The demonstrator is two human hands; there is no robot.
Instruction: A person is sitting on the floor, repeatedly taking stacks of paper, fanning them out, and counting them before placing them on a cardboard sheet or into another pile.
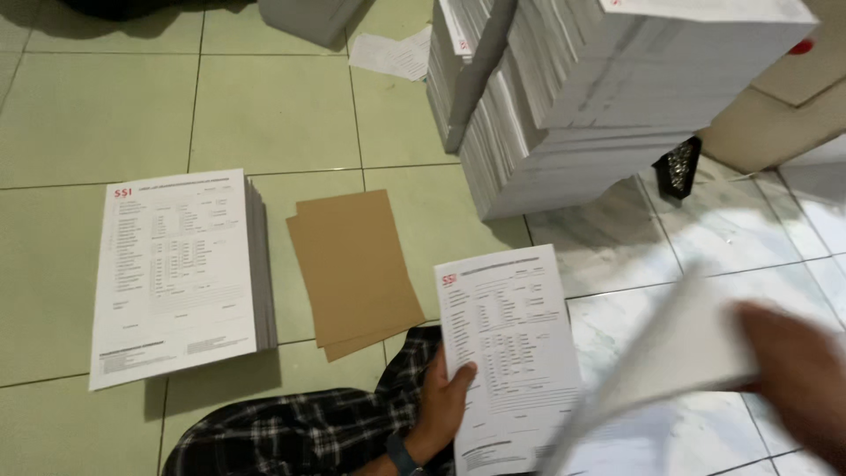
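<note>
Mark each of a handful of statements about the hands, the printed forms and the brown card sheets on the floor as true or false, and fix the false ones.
1. The left hand holds a printed form by its left edge. True.
2. The right hand rests flat on the floor. False: it is raised and blurred, gripping a white sheet.
3. The brown card sheets lie between the floor stack of forms and the held form. True.
4. The brown card sheets sit on top of the tall paper pile. False: they lie on the tiled floor.
5. The tall paper pile stands behind the held form. True.
</note>
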